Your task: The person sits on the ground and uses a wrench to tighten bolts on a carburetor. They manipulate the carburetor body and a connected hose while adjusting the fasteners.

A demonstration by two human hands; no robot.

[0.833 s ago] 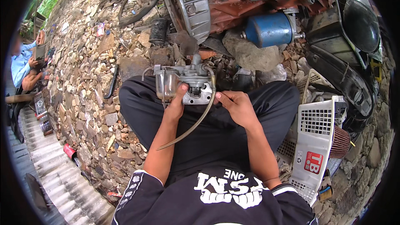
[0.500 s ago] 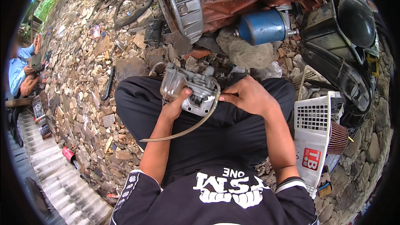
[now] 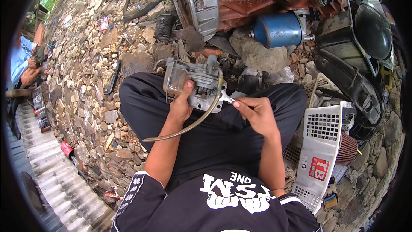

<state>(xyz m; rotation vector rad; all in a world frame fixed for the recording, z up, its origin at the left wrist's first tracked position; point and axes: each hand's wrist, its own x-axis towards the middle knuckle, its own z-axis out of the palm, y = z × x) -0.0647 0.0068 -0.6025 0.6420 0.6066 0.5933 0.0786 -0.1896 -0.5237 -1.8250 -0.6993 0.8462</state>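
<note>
A grey metal fuel pump point(image 3: 201, 75) with a clear, brownish bowl point(image 3: 175, 79) is held above my crossed legs. My left hand point(image 3: 182, 105) grips it from below, thumb up against its body. A flat metal flange with holes shows under the pump. From the pump's right side a yellowish hose point(image 3: 195, 125) curves down and left over my left wrist, its end loose. My right hand point(image 3: 256, 112) is closed on the handle of a silver wrench point(image 3: 225, 97). The wrench head is against the pump's right side, by the hose; what it meets there is hidden.
Ahead stand a reddish engine block point(image 3: 240, 4) and a blue cylindrical filter point(image 3: 277, 31) over a large stone point(image 3: 259, 53). On the right is a white plastic basket point(image 3: 310, 157) with parts. Stones cover the ground; a black bar point(image 3: 113, 77) lies left. A person point(image 3: 25, 64) sits far left.
The wrench now shows plainly between my right hand and the pump; before, that hand hid it. My right hand has turned and lowered, its forearm drawn inward. The whole view has shifted slightly.
</note>
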